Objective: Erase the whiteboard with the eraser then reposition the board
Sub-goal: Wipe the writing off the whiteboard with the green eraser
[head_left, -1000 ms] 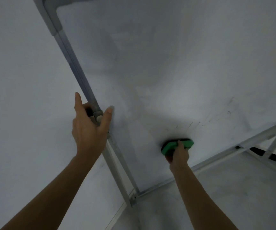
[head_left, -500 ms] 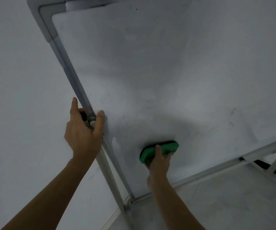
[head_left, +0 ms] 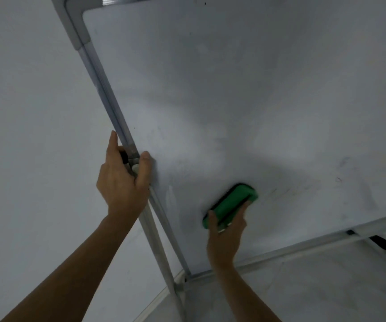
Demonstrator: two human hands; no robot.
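Observation:
A large whiteboard [head_left: 245, 94] in a grey metal frame fills most of the view. Faint dark marker smudges remain on its lower right part. My left hand [head_left: 123, 180] grips the left frame rail at a knob, thumb on the board face. My right hand [head_left: 225, 231] holds a green eraser [head_left: 231, 203] flat against the lower middle of the board, the eraser tilted up to the right.
A plain white wall [head_left: 31, 135] stands to the left of the board. The stand's metal legs [head_left: 164, 256] run down below the frame to a pale tiled floor [head_left: 315, 287]. A dark part of the base shows at the right edge.
My right hand slid the eraser left along the lower board and then tilted it up to the right. My left hand kept its grip on the frame rail.

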